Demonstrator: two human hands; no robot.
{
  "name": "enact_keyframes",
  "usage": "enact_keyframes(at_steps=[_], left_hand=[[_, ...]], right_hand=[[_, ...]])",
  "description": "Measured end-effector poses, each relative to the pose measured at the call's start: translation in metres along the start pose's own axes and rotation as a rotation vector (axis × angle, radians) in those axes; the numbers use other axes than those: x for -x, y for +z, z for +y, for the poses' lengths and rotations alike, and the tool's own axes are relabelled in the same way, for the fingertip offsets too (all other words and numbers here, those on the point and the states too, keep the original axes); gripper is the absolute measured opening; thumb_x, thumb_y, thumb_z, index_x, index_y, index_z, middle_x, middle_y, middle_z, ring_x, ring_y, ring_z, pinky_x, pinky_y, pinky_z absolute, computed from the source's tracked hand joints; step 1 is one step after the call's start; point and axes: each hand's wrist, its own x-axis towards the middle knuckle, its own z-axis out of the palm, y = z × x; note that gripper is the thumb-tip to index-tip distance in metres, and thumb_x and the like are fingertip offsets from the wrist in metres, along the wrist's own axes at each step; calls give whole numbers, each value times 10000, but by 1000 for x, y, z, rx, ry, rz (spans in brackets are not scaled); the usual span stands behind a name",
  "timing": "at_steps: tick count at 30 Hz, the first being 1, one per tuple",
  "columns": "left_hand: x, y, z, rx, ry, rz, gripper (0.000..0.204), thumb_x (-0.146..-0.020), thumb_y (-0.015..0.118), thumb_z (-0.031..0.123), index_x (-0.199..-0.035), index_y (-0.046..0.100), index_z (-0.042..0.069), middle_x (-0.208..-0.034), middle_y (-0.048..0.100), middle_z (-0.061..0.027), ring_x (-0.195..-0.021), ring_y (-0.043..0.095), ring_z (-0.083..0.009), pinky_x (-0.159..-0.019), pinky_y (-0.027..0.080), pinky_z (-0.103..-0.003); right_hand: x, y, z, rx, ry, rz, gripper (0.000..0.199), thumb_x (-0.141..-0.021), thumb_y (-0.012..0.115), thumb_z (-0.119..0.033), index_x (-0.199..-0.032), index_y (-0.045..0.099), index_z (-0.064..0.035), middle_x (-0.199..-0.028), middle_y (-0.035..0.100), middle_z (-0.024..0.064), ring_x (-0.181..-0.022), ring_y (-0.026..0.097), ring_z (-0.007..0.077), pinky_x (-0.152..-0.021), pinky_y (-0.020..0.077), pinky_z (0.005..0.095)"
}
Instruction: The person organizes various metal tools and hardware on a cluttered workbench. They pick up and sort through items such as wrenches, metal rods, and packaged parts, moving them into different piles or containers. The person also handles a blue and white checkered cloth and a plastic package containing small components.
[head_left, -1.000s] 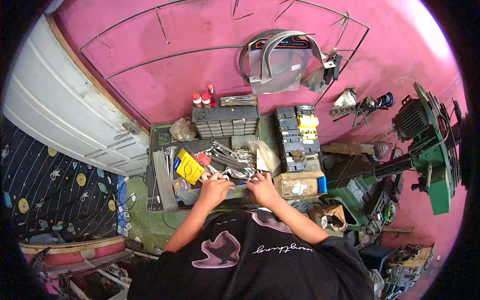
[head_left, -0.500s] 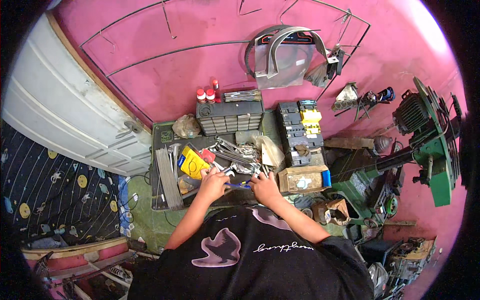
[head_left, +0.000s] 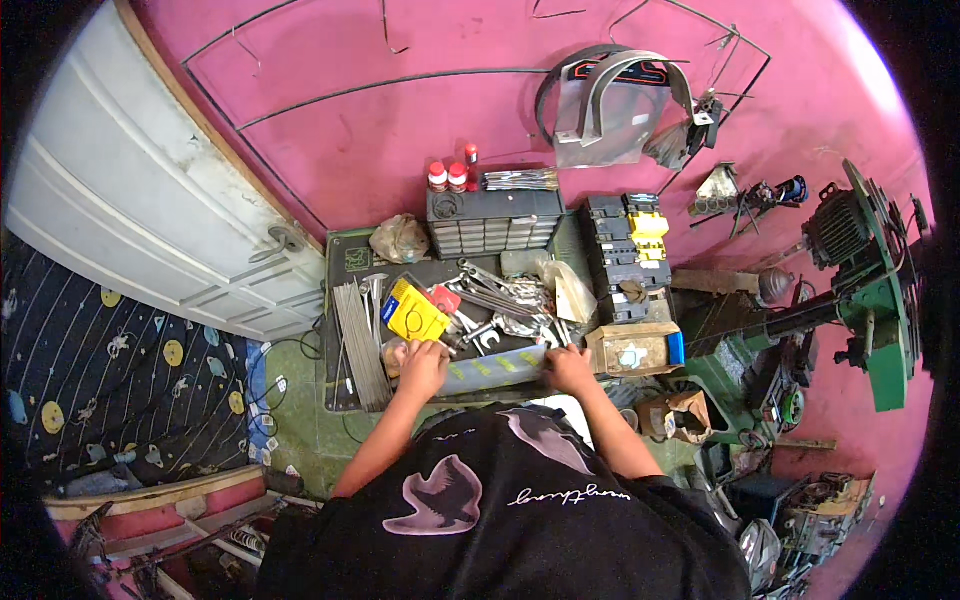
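A long flat grey strip [head_left: 492,370] with yellow-green markings stretches crosswise in front of my torso, along the near edge of the tool-covered worktop. My left hand [head_left: 425,370] is closed at its left end, and my right hand [head_left: 569,369] is closed at its right end. Whether the strip is a sheet or a packet, I cannot tell. Just beyond my left hand lies a yellow card package [head_left: 416,316]. Several wrenches [head_left: 487,338] and other metal tools lie in a heap beyond the strip. A bundle of thin grey rods [head_left: 361,345] rests left of my left hand.
An open cardboard box [head_left: 634,350] sits right of my right hand. Behind the tools stand a dark drawer cabinet [head_left: 496,225] and black-and-yellow cases [head_left: 626,255]. A green machine [head_left: 885,345] occupies the right side, a white door [head_left: 160,190] the left.
The grey strip now spans between my hands, where a thin blue item showed before. My hands have moved farther apart, the right one going right. The whole view has shifted slightly.
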Motion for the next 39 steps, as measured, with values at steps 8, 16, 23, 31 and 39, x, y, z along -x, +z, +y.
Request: enact_keyframes(at_steps=[8, 16, 23, 31, 39], left_hand=[[52, -9, -67, -78, -211, 42, 246, -804, 737, 295, -963, 686, 116, -985, 662, -68, -1031, 567, -290, -860, 345, -494], [95, -17, -116, -124, -590, 125, 372, -801, 738, 306, -1099, 654, 100, -1080, 629, -90, -1101, 552, -317, -858, 356, -545], [88, -28, -155, -149, -879, 207, 514, -819, 724, 304, -1266, 574, 97, -1249, 572, -112, -1145, 540, -355, -901, 367, -580], [105, -9, -194, -67, -674, 128, 225, -873, 652, 229, -991, 723, 51, -1002, 701, -149, -1039, 594, -365, -895, 366, -671], [88, -13, -184, -86, -819, 126, 187, -885, 632, 215, -992, 755, 122, -987, 731, -114, -974, 653, -352, -870, 370, -596]], right_hand=[[-4, 14, -20, 65, 329, 307, 289, -784, 749, -310, -1025, 703, -157, -1114, 660, 66, -1137, 552, 288, -934, 368, 586], [-47, 26, -95, 33, -41, 323, 255, -782, 734, -288, -988, 682, -147, -1059, 634, 59, -1077, 547, 291, -924, 367, 534], [-113, 50, -211, 48, -530, 169, 280, -800, 696, -299, -1023, 668, -132, -1035, 672, 66, -1054, 586, 266, -856, 384, 504], [-138, 73, -318, 181, -932, 46, 372, -871, 603, -274, -1219, 626, -145, -1192, 630, 18, -1149, 529, 240, -888, 388, 482], [-142, 86, -350, 263, -1026, -48, 478, -973, 440, -226, -1447, 495, -194, -1497, 475, -13, -1256, 468, 244, -1014, 353, 566]])
